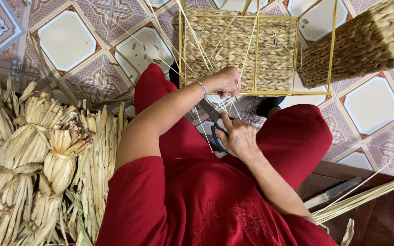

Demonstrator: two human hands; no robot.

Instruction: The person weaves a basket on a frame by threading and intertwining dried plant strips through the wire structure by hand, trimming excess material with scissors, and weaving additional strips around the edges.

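My left hand (226, 81) pinches several thin straw strands (231, 105) that hang from a half-woven basket (240, 50) on a yellow wire frame (292, 93), just beyond my knees. My right hand (239, 136) grips black scissors (215, 119), with fingers through the handles and the blades pointing up towards the strands below my left hand. I wear a thin bracelet (201, 87) on my left wrist and red clothes.
Bundles of dried straw (37, 155) lie piled at my left. A finished woven basket (365, 41) sits at the upper right. Long straw stalks (365, 196) and a flat metal blade (331, 193) rest on a dark wooden surface at the lower right. The floor is patterned tile.
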